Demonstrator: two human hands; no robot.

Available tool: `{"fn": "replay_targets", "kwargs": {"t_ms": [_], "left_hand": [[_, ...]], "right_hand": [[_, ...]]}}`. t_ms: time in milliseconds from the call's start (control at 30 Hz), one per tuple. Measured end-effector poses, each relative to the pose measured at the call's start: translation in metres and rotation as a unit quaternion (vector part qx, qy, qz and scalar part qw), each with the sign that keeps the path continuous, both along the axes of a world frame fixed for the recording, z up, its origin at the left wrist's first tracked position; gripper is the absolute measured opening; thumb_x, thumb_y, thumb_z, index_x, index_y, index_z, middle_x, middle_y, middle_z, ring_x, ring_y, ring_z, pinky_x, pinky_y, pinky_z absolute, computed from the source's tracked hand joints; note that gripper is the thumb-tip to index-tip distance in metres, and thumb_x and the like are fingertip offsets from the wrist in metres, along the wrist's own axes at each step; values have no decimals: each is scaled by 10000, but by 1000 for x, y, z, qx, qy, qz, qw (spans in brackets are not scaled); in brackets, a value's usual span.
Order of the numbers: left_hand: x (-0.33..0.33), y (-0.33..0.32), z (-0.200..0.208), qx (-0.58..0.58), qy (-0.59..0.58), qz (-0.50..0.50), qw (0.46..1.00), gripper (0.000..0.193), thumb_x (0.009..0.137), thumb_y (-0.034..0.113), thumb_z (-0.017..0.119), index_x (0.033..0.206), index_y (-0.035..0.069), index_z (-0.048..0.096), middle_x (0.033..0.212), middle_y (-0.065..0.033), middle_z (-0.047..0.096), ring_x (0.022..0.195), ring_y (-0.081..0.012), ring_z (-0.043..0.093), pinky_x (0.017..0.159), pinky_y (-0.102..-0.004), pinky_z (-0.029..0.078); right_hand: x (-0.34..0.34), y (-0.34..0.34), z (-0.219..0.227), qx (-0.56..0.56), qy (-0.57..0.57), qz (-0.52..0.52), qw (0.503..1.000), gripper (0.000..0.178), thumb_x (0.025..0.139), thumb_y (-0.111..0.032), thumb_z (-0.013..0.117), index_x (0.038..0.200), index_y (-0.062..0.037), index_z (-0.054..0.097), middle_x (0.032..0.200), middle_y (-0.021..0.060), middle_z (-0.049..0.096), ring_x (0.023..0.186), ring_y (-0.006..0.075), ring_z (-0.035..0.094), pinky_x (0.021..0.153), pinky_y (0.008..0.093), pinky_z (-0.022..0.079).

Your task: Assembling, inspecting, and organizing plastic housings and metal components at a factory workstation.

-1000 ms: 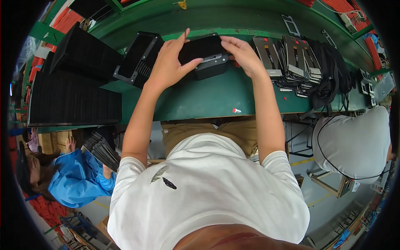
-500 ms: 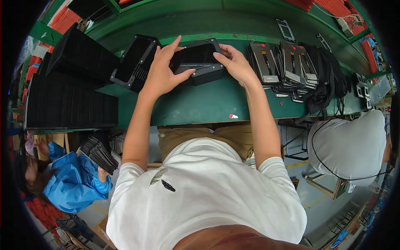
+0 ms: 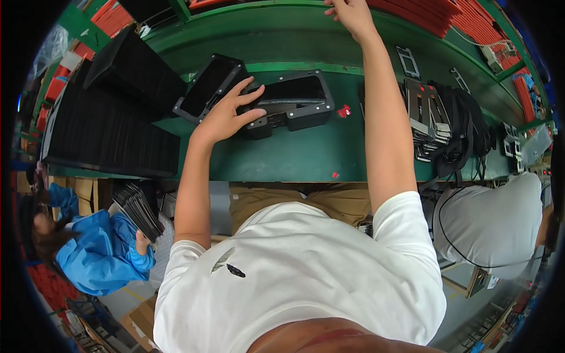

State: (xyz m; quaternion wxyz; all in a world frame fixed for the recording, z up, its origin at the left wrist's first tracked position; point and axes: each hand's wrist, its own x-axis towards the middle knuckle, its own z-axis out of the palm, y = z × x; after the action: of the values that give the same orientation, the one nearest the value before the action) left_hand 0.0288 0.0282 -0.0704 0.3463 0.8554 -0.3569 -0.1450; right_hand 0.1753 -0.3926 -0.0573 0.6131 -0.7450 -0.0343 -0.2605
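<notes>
My left hand (image 3: pixel 226 117) lies with its fingers spread over the left end of a black rectangular fixture (image 3: pixel 311 117), which has silver screws and a dark recessed middle. Left of it, a second black fixture (image 3: pixel 212 85) of like shape stands tilted on the green bench. High up at the top edge of the picture, my right hand (image 3: pixel 353 20) reaches toward the back shelf, fingers apart and nothing seen in them; the picture edge cuts part of it off.
Tall black stacks (image 3: pixel 112 138) stand at the left. Beyond my right forearm are piled flat grey panels (image 3: pixel 426 112) and black straps (image 3: pixel 462 112). Small red scraps (image 3: pixel 344 110) lie on the bench (image 3: pixel 282 162). Orange sheets (image 3: pixel 412 15) fill the shelf. A person in blue (image 3: pixel 103 253) sits left, another in grey (image 3: pixel 488 223) right.
My right hand has left the fixture and moved up and back to the shelf. My left hand stays at the fixture's left end. Red scraps now show right of the fixture.
</notes>
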Motion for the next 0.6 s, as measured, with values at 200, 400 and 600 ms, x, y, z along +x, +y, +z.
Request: {"fn": "replay_targets", "kwargs": {"t_ms": [200,400,600], "left_hand": [[1,38,-37,-49,-31,28,998,580,953,346,712,1497,236,543,1626,-159,324,1467,-370,373,1176,-430,335],[-4,25,-22,-4,-101,8,995,712,832,465,803,1478,288,564,1575,-210,379,1449,-415,375,1163,-470,362],[-7,18,-9,23,-182,12,983,746,747,379,859,1433,216,615,1495,-219,439,1359,-397,434,1154,-452,358]], "right_hand": [[-244,197,-3,39,59,316,946,546,1062,-495,454,770,-42,543,774,84,590,726,159,552,654,298,439],[-278,245,-93,-52,-78,136,986,437,1113,-263,402,806,18,536,848,96,594,769,168,571,691,295,451],[-269,250,-76,-28,-48,120,991,451,1118,-254,379,796,21,536,806,101,596,755,150,570,694,300,454]]}}
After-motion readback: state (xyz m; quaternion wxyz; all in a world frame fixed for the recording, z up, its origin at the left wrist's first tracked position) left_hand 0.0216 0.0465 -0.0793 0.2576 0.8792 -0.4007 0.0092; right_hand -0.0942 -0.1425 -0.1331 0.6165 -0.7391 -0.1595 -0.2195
